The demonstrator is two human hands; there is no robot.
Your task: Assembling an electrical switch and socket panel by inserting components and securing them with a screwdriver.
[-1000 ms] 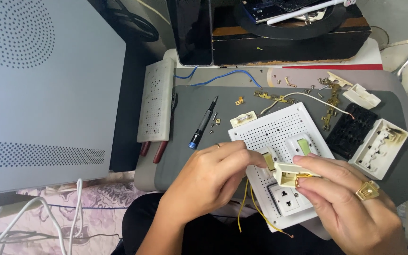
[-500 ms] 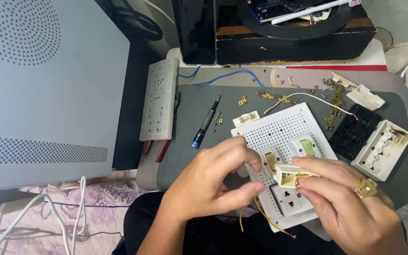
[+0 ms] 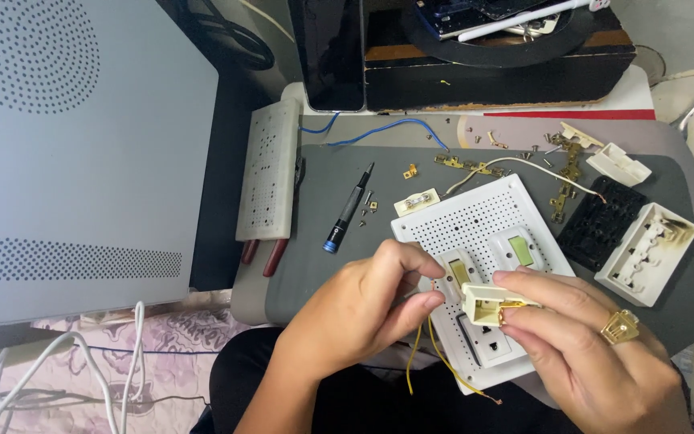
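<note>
At the far left a grey speaker panel point(image 3: 82, 145) is filling the view, with white cables point(image 3: 98, 378) lying below it. Next to it a white perforated strip point(image 3: 267, 181) is standing along the edge of the grey mat point(image 3: 339, 273), and a dark screwdriver point(image 3: 349, 210) is lying on the mat with its long axis running from upper right to lower left, well apart from both hands.

The left hand point(image 3: 355, 317) is pinching thumb and fingers together, tips pointing right; whatever they are nipping is too small to make out. A thin yellow wire point(image 3: 427, 354) is hanging just below those fingertips. Just to the right, almost touching, the right hand point(image 3: 580, 345) is gripping a small cream switch block point(image 3: 487, 304) between thumb and fingers, open side facing the left hand. So the block is lying directly right of the left fingertips, above the white switch plate point(image 3: 475, 233).

Further right a black socket part point(image 3: 596, 225) and a cream socket housing point(image 3: 644, 253) are resting on the mat, brass bits point(image 3: 560, 193) scattered behind.
</note>
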